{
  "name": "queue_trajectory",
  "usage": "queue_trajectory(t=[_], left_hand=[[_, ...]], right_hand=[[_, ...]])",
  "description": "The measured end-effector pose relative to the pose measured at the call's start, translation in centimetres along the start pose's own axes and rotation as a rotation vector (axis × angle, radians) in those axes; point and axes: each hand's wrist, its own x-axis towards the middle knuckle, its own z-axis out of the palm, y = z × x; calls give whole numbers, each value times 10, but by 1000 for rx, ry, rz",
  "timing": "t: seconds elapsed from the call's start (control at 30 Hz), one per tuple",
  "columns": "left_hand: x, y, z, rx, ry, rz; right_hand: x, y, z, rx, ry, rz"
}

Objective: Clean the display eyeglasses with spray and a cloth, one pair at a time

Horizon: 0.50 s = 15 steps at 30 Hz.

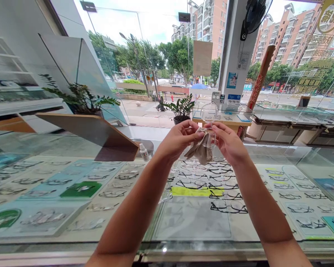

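Both my arms reach out over the glass display counter. My left hand (180, 138) is closed on a crumpled beige cloth (199, 151), pinched between thumb and fingers and hanging down. My right hand (228, 142) is closed on a pair of thin-rimmed eyeglasses (209, 121), its fingertips near the middle of the frame. The glasses are turned on end, with one clear round lens standing up above my fingers. The lower part of the glasses is hidden by the cloth and my hands, which almost touch each other.
Several rows of eyeglasses (193, 184) lie inside the glass counter (193, 218) below. A small white spray bottle (144, 152) stands left of my left forearm. Beyond it a tilted wooden board (91, 129) rests on the counter. Potted plants (181, 109) stand near the window.
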Motion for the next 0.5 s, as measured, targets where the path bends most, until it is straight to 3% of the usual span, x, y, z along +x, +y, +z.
queue_trajectory(t=[0.13, 0.37, 0.5], left_hand=[[1, 1, -4, 15, 40, 29], [0, 9, -12, 12, 55, 74], [0, 8, -10, 23, 18, 64]], right_hand=[[1, -2, -8, -66, 1, 3], [2, -8, -30, -467, -287, 13], [2, -6, -29, -509, -312, 1]])
